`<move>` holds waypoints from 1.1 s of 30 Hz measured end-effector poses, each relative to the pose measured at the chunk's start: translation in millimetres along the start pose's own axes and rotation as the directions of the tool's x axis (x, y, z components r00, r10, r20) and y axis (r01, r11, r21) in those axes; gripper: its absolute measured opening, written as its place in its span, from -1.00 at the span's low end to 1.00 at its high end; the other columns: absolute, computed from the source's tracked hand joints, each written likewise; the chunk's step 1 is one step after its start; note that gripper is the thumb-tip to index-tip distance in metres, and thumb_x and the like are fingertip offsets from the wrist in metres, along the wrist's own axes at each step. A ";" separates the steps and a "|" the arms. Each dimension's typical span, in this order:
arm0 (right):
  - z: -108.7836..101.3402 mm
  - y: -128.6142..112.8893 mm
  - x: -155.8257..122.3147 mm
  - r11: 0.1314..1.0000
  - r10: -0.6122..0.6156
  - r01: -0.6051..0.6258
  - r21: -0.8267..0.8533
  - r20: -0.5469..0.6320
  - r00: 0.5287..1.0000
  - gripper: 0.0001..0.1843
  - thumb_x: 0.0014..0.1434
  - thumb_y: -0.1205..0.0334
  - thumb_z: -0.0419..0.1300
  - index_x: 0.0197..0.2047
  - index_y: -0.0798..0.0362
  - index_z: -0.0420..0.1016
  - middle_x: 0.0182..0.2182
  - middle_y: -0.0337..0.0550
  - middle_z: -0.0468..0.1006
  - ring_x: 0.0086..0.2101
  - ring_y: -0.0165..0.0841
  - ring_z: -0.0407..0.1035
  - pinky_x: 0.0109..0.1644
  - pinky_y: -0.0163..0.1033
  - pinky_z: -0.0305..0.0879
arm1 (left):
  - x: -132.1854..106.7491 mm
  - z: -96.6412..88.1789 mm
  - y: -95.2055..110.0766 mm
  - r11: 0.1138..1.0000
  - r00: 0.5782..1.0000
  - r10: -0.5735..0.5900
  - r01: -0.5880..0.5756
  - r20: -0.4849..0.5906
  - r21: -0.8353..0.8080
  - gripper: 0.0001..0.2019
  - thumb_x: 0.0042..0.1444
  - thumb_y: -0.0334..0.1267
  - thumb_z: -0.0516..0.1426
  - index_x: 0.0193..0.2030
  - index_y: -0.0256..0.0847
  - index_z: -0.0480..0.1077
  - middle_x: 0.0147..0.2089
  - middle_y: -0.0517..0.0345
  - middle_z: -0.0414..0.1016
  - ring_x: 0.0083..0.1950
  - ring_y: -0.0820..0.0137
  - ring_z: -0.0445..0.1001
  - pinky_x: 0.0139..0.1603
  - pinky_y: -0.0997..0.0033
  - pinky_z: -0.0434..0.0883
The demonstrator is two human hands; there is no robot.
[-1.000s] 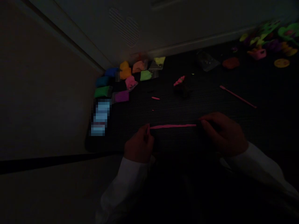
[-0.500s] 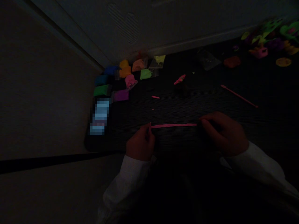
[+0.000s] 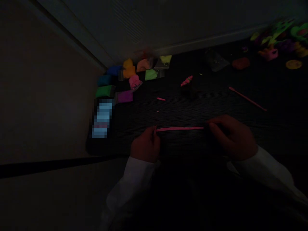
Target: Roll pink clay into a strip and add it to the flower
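Observation:
The scene is very dark. A long thin pink clay strip [image 3: 179, 129] is stretched level over a black ribbed mat [image 3: 192, 106]. My left hand [image 3: 145, 147] pinches its left end with fingers closed. My right hand [image 3: 232, 136] is closed on its right end. Both arms wear white sleeves. I cannot tell whether the strip touches the mat.
Several coloured clay packets [image 3: 127, 78] lie at the mat's far left corner. A small pink bit [image 3: 160, 99], a pink-topped dark clay piece [image 3: 187, 82] and a thin pink stick [image 3: 247, 99] lie beyond. Bright moulds [image 3: 279, 41] sit far right. A wall runs behind.
The hands and the pink strip stay almost where they were; my left hand has edged slightly to the right.

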State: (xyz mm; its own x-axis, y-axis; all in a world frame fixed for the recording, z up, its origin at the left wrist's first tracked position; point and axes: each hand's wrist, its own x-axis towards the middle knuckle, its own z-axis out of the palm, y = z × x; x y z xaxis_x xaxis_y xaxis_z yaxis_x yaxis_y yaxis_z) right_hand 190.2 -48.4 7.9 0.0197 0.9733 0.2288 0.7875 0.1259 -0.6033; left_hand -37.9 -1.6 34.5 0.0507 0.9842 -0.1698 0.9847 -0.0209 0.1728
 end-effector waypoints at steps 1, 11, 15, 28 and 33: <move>0.0 0.0 -0.1 1.000 0.003 -0.003 -0.002 0.003 1.000 -0.85 0.10 0.23 0.01 -0.28 0.04 0.36 -0.36 -0.18 0.43 -0.33 -0.38 0.33 -0.26 -0.27 0.24 | -0.5 0.2 -0.1 1.000 1.000 -0.002 0.002 -0.001 -0.007 -0.72 0.05 -0.23 -0.06 -0.13 -0.19 0.35 -0.44 0.15 0.47 -0.42 0.39 0.43 -0.40 0.44 0.29; 0.3 -0.6 0.0 1.000 0.011 -0.010 -0.021 0.011 1.000 -0.84 0.10 0.22 0.01 -0.28 0.03 0.36 -0.36 -0.19 0.44 -0.33 -0.39 0.33 -0.26 -0.29 0.24 | -2.4 2.4 -6.2 0.999 1.000 0.011 -0.012 -0.016 -0.042 -0.70 0.04 -0.21 -0.05 -0.13 -0.19 0.35 -0.43 0.15 0.48 -0.43 0.39 0.44 -0.42 0.46 0.28; 0.5 -0.2 -1.3 0.999 0.023 -0.023 -0.025 -0.001 1.000 -0.84 0.10 0.20 0.01 -0.28 0.02 0.36 -0.36 -0.18 0.44 -0.33 -0.37 0.34 -0.26 -0.27 0.24 | 1.3 4.4 -7.8 0.998 0.999 0.024 -0.026 -0.027 -0.062 -0.71 0.04 -0.19 -0.05 -0.14 -0.17 0.36 -0.44 0.15 0.47 -0.44 0.38 0.44 -0.45 0.45 0.27; -0.4 1.0 -2.4 0.996 0.075 -0.071 0.056 -0.072 0.995 -0.83 0.10 0.20 0.01 -0.26 0.00 0.37 -0.33 -0.18 0.43 -0.30 -0.36 0.33 -0.22 -0.24 0.25 | 8.8 -3.8 -17.7 0.649 0.922 -0.259 -0.054 -0.288 -0.759 -0.80 -0.05 -0.15 0.09 -0.33 -0.22 0.36 -0.47 0.23 0.42 -0.56 0.58 0.34 -0.53 0.58 0.27; -3.1 -30.2 -6.1 0.991 -0.074 0.066 0.112 0.063 0.995 -0.69 0.11 0.21 0.00 -0.05 0.01 0.26 -0.20 -0.12 0.42 -0.20 -0.35 0.32 -0.16 -0.24 0.26 | -2.1 3.9 14.0 0.126 0.989 0.125 -0.099 -0.083 -0.987 -0.89 -0.09 -0.25 0.15 -0.38 -0.20 0.36 -0.36 0.22 0.43 -0.44 0.57 0.37 -0.39 0.54 0.33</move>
State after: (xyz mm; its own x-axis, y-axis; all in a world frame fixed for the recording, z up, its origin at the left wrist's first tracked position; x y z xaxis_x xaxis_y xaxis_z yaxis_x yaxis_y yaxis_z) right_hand 168.2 -58.7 27.1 -0.0775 0.9716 0.2238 0.7129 0.2109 -0.6688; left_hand -23.6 -4.7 33.6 0.1593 0.9850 -0.0659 -0.0449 0.0739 0.9963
